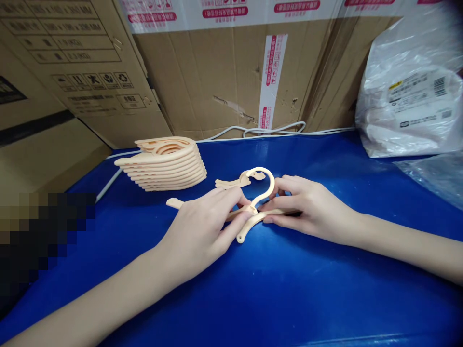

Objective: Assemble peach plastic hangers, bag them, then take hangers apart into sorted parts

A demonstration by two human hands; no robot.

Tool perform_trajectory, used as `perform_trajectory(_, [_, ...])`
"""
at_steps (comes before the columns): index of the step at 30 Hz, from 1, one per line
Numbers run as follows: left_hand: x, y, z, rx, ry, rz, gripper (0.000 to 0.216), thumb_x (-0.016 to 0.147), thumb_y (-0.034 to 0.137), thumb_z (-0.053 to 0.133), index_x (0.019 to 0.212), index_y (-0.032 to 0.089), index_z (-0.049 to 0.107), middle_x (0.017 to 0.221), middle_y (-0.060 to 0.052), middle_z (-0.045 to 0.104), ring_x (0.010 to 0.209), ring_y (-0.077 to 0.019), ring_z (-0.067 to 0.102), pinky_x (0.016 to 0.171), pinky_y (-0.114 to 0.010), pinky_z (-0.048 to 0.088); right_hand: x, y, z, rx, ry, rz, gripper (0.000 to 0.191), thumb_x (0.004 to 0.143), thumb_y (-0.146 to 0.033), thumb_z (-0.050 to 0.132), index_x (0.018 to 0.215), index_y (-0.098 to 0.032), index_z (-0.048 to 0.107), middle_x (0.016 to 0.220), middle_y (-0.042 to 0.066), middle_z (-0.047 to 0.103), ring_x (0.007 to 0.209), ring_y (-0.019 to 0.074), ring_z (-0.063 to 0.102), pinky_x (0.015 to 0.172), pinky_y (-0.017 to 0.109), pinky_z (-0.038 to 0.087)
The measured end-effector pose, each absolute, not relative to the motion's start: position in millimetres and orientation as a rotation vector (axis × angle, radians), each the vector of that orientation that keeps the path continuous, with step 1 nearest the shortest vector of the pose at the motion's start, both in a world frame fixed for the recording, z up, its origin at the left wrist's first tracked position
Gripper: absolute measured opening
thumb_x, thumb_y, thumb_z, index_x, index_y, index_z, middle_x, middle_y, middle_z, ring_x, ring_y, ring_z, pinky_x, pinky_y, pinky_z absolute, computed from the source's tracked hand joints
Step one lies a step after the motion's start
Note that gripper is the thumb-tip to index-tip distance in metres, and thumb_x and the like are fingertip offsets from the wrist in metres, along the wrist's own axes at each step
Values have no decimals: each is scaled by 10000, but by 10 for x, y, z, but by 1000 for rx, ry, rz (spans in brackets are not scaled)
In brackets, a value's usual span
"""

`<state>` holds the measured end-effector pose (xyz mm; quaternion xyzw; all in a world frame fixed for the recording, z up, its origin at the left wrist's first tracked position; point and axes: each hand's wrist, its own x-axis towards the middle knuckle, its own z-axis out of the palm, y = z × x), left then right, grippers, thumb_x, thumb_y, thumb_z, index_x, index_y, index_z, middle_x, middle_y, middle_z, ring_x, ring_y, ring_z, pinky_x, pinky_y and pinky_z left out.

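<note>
A peach plastic folding hanger lies on the blue table surface in the middle, its hook curving up and away from me. My left hand presses on its left arm, fingers closed over the hub. My right hand grips the right arm, fingertips pinched near the hub. A short peach piece sticks out behind my left fingers. A stack of several folded peach hangers stands further back on the left, apart from both hands.
Big cardboard boxes wall off the back and the left. A white cable runs along the foot of the boxes. A filled white plastic bag rests at the back right, clear plastic film in front of it.
</note>
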<state>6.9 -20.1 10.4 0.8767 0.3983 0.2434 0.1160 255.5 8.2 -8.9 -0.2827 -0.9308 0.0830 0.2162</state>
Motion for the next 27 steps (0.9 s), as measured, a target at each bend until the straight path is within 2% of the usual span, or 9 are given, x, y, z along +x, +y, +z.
perform_trajectory(11, [74,-217,92,2444,1224,652,121,1009,295,548,986,232,649,914,45,718,779,-124,668,630,-239,432,2535,98,-86,-809,-2602,238,268,1057,-336,465,1125,-194,681,1079,101,684,926,227,601,793,381,451])
perform_trajectory(20, [94,-212,117,2415,1226,650,92,990,249,553,947,228,632,844,63,712,671,-102,638,573,-231,395,2523,95,-83,-780,-2612,205,274,1075,-297,398,1092,-192,651,1068,90,658,903,223,556,779,372,406])
perform_trajectory(27, [68,-235,93,2360,1217,638,74,1008,274,512,1018,237,575,901,59,689,717,-107,637,617,-237,408,2512,98,-64,-772,-2629,214,293,1082,-278,364,1033,-171,633,1013,89,630,867,212,517,780,356,385])
